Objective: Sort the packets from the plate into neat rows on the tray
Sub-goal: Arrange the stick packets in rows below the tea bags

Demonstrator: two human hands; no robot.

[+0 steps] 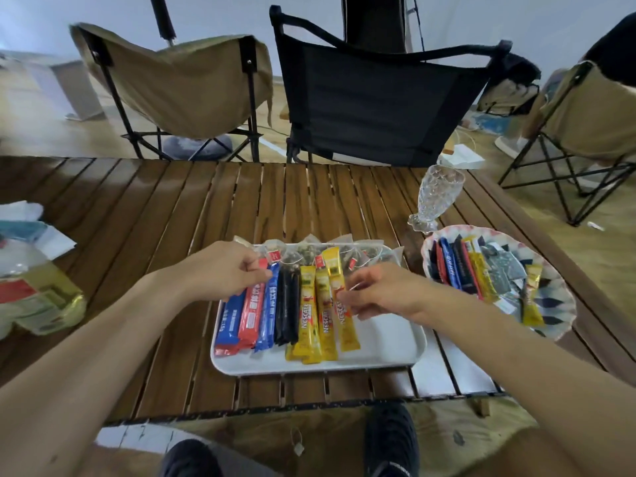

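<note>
Slatted table (pixel 137 218) bears glass (pixel 435 197) beside plate (pixel 559 304).

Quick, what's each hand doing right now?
Left hand: pinching the top end of the red packet.
Right hand: pinching the rightmost yellow packet.

Single head-worn wide-angle view, forward and down, close over the table (pixel 144 215).

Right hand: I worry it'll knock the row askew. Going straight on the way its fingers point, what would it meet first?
The right hand points left, and its fingertips seem already at the rightmost yellow Nescafe packet on the tray, so that comes first; whether they actually touch is unclear.
</note>
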